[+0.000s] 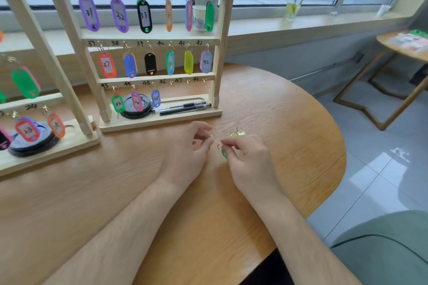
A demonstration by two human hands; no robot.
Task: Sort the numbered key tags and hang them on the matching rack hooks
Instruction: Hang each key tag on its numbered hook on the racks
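A wooden key rack [151,78] stands on the round table, its hooks numbered 31 to 48 and most carrying coloured tags. The hooks marked 46, 47 and 48 [187,81] on the bottom rail are bare. My right hand [247,157] pinches a green key tag [224,153] by its metal ring, just above the tabletop. A yellow tag [238,133] with rings lies on the table just beyond that hand. My left hand [188,148] hovers beside it, fingers curled and apart, nothing visibly in it.
A second rack [30,99] with tags 23 and 24 stands at the left. Two black pens [183,107] and a black lid [136,109] rest on the near rack's base. A drink cup [295,1] sits on the windowsill; a side table [403,46] is at right.
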